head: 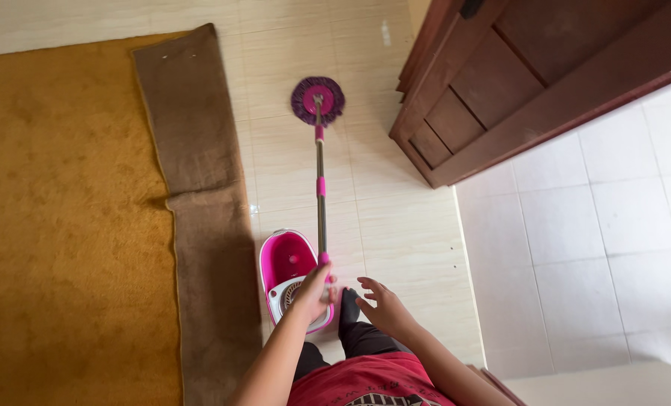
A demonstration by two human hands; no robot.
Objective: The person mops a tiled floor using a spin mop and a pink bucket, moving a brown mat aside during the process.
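Gripping the mop handle (321, 225) in curled fingers, the left hand (313, 293) steers the purple mop head (317, 100) across tile beyond the pink bucket (287, 271); the right hand (384, 308) hovers, fingers spread. Steady, even strokes work best.

The mop (320, 150) has a round purple head laid flat on the cream tiled floor and a metal pole with pink collars. It is tilted toward the person, its pink upper end gripped above the bucket.
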